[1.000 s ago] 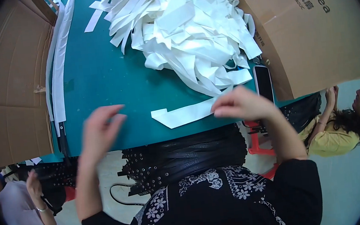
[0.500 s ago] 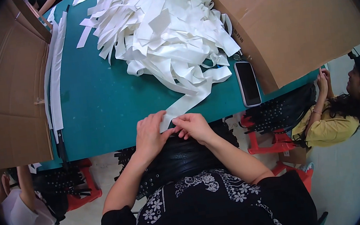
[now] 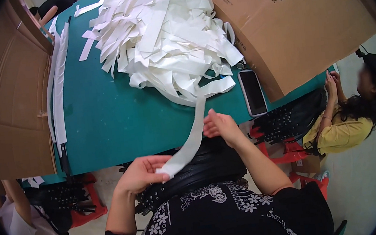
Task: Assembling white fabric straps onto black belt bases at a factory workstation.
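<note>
Between thumb and fingers, my left hand [image 3: 146, 172] pinches the end of a long white fabric strip [image 3: 190, 146]. From there the strip curves up over the table edge to a big tangled heap of white strips [image 3: 174, 35]. My right hand [image 3: 220, 126] is beside the strip, fingers apart, with nothing in it. Across my lap lies a bundle of black straps with metal eyelets [image 3: 203, 167], partly hidden by my hand and the strip.
The heap rests on a green table [image 3: 104, 117]. A phone [image 3: 252, 92] lies next to a large cardboard box [image 3: 307, 25] at right. Another cardboard box [image 3: 10, 100] and white-wrapped rods [image 3: 60, 85] are at left. Co-workers sit on both sides, one in a yellow shirt [image 3: 343, 133].
My left hand has drawn the strip's end down and toward me. My right hand has let go and moved right. The strip now hangs in a curve over the table edge.
</note>
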Motion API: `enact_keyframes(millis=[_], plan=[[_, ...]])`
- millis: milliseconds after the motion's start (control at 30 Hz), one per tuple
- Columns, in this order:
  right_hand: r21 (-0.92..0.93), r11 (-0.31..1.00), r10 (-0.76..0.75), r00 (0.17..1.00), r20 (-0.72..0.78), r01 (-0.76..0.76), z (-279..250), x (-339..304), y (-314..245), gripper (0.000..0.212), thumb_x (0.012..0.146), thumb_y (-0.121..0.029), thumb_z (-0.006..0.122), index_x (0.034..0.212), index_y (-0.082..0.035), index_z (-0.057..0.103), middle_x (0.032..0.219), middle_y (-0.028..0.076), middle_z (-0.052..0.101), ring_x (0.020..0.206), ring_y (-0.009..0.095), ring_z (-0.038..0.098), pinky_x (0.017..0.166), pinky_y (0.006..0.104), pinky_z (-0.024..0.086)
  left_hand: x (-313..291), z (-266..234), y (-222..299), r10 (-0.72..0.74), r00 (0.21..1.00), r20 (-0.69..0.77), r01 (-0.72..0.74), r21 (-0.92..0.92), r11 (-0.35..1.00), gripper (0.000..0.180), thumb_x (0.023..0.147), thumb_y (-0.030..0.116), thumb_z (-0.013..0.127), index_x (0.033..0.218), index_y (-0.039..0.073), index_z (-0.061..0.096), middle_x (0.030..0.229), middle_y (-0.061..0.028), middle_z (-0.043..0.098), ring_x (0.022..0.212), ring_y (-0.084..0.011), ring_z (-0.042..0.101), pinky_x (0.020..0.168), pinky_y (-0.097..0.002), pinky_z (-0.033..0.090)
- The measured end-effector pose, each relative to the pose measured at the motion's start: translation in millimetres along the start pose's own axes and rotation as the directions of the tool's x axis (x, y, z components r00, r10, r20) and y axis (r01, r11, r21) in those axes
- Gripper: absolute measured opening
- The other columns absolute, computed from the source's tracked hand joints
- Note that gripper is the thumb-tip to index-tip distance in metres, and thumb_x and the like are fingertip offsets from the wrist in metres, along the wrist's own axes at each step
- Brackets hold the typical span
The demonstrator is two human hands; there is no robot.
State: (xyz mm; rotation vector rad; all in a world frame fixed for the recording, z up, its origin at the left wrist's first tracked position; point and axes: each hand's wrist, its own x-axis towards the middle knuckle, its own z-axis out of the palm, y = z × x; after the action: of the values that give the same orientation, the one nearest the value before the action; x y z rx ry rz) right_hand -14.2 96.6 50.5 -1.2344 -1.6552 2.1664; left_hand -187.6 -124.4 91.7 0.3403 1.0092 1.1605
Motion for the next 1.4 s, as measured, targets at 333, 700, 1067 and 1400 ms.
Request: enact_keyframes(millis=[333,700,1067,1400], plan=[[0.715,0.698,-0.331,0.905,0.269,0.042,7,42,-178,0.035,0.09,-0.029,0.043,0.112,-0.002,0.049,0.095,0.007,0.06,0.087,0.018,0.058,0.082,0.0321,0.046,-12,-4,-15,0.164,0.985,0.049,-0.17,0.159,0.973,0.017,0.07,-0.001,0.058,0.087,-0.002,0.063,0.08,-0.0031,0.063,0.071,-0.0073,0.055,0.064,-0.0203,0.043],[0.124,0.699,-0.698,0.709,-0.1,0.705,9,232,-387,0.026,0.085,-0.025,0.053,0.089,0.0,0.058,0.08,0.009,0.061,0.068,0.02,0.059,0.06,0.0335,0.049,62,6,-2,0.405,0.855,-0.323,-0.417,0.035,0.908,0.028,0.083,0.008,0.039,0.107,-0.003,0.048,0.098,-0.0061,0.056,0.088,-0.0127,0.053,0.078,-0.0259,0.041],[-0.766,0.541,-0.384,0.912,0.143,0.348,10,93,-254,0.046,0.083,-0.045,0.049,0.06,-0.007,0.06,0.055,0.0,0.057,0.046,0.007,0.052,0.041,0.0212,0.038,112,16,91,0.439,0.876,-0.199,-0.466,-0.118,0.877,0.021,0.075,0.004,0.065,0.094,-0.004,0.058,0.085,-0.0086,0.064,0.076,-0.0136,0.06,0.071,-0.025,0.048],[0.081,0.974,-0.22,0.965,0.143,0.21,-7,19,-86,0.023,0.079,-0.024,0.064,0.088,-0.003,0.063,0.074,-0.002,0.06,0.058,0.003,0.045,0.051,0.0173,0.033,118,53,87,0.87,0.41,-0.275,-0.644,0.588,0.489,0.027,0.077,0.003,0.063,0.102,-0.001,0.054,0.081,-0.0037,0.059,0.069,-0.0079,0.054,0.066,-0.0211,0.044]])
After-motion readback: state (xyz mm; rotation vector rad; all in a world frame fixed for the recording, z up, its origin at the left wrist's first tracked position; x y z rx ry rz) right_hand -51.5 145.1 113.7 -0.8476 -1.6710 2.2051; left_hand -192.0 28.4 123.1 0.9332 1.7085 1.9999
